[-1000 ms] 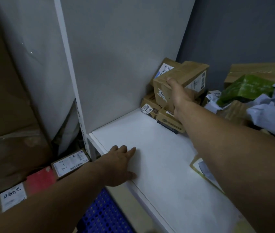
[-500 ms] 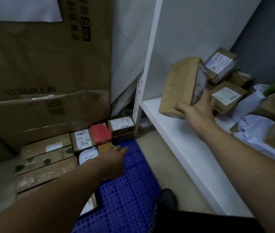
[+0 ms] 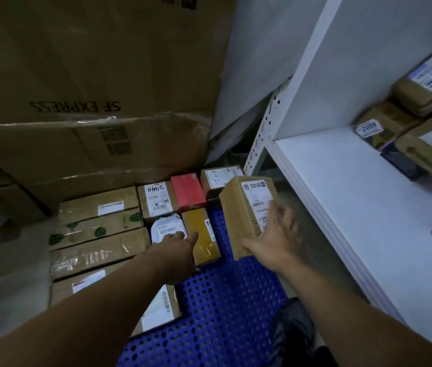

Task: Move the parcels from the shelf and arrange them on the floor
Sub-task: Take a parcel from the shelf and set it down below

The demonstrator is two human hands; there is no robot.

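My right hand (image 3: 275,239) grips a brown cardboard parcel (image 3: 241,207) with a white label, holding it low over the blue perforated pallet (image 3: 225,308), right of a yellow parcel (image 3: 201,234). My left hand (image 3: 175,247) reaches forward with straight fingers that touch a white bag parcel (image 3: 166,227) and the yellow one. Several parcels lie in rows on the floor, among them a red box (image 3: 187,190) and long brown boxes (image 3: 98,231). On the white shelf (image 3: 355,197) at the right, several brown parcels (image 3: 421,144) remain at the back.
Large SF Express cartons (image 3: 90,88) stand against the wall behind the floor parcels. The shelf's white upright post (image 3: 265,133) rises just right of the held parcel. My dark shoe (image 3: 294,329) rests on the pallet's edge near the shelf.
My right hand has carried the brown parcel off the shelf and down to the pallet. My left hand has left the shelf edge and reached to the floor parcels. My view has swung down and left.
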